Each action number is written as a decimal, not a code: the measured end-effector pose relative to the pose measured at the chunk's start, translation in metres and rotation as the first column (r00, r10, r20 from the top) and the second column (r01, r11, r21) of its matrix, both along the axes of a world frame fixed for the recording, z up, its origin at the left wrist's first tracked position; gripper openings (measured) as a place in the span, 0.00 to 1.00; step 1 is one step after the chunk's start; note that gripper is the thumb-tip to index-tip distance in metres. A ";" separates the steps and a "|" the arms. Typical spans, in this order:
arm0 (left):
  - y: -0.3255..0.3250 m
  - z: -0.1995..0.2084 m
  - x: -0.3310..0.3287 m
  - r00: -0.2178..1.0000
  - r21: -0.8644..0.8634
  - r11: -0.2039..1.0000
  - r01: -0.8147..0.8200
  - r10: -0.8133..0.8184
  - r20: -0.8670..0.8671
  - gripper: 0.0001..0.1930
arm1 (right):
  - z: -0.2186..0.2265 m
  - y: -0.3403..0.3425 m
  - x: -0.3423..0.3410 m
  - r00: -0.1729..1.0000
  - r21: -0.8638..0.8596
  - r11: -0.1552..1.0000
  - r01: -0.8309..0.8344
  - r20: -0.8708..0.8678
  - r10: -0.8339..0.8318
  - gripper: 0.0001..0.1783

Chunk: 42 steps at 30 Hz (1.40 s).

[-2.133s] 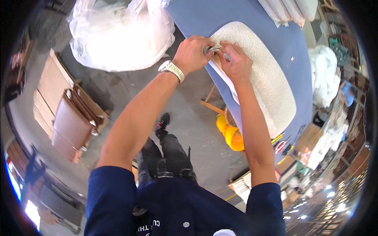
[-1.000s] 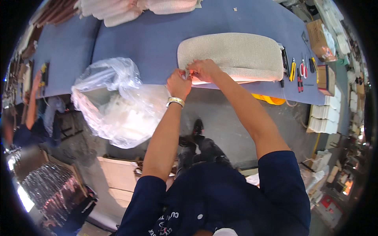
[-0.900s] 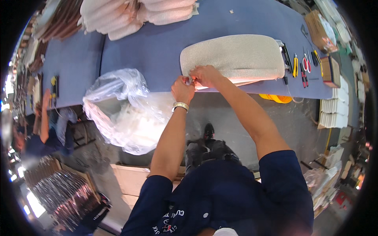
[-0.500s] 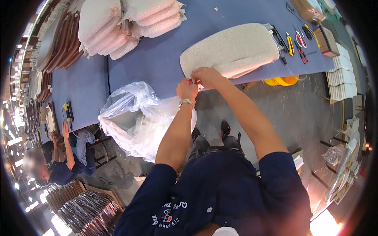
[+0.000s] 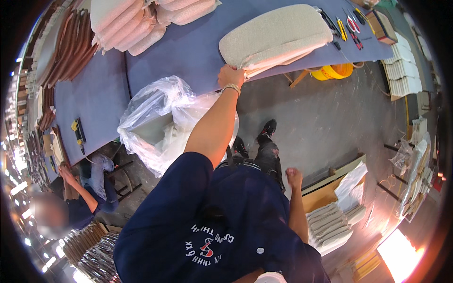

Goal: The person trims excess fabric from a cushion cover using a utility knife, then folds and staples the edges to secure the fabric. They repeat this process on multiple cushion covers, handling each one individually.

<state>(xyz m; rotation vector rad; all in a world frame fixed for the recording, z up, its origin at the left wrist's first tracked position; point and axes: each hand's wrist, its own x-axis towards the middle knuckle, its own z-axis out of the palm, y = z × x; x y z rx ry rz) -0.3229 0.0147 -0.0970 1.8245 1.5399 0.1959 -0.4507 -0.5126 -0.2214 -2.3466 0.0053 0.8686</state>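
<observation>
A beige fabric-covered cushion (image 5: pixel 276 35) lies on the blue-grey table, its near side overhanging the front edge. My left hand (image 5: pixel 231 76) is closed on the cushion's near left corner; its fingertips are partly hidden. Low on my right side, my right hand (image 5: pixel 294 178) hangs away from the table, its fingers curled. Whatever it may hold cannot be made out. Just left of my left forearm, a clear plastic bag (image 5: pixel 163 106) lines an open container by the table's edge, with pale pieces inside.
Stacked pale cushions (image 5: pixel 120 23) stand at the far left. Yellow cutter (image 5: pixel 341 29), red-handled scissors (image 5: pixel 353 24) and pliers lie right. A yellow round container (image 5: pixel 332 71) sits under the table. Pale pads (image 5: pixel 330 228) fill a box near my right. A seated person (image 5: pixel 82 203) works at left.
My right hand has left the cushion's corner and dropped back beside my body. My left hand stays at that corner. My body has turned to the right, bringing the box of pads into sight.
</observation>
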 end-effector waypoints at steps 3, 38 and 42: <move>0.004 0.003 0.002 1.000 -0.005 1.000 0.002 -0.002 -0.007 0.16 | -0.002 -0.016 -0.066 0.966 0.053 0.972 0.231 -0.131 -0.222 0.16; -0.022 0.007 0.004 0.995 0.153 0.984 0.086 -0.091 0.028 0.19 | 0.135 0.452 0.263 0.114 -0.449 0.447 -0.774 0.595 0.795 0.14; -0.026 0.009 0.002 0.993 0.186 0.976 0.118 -0.117 -0.017 0.20 | 0.149 0.461 0.265 0.125 -0.439 0.373 -0.817 0.497 0.859 0.14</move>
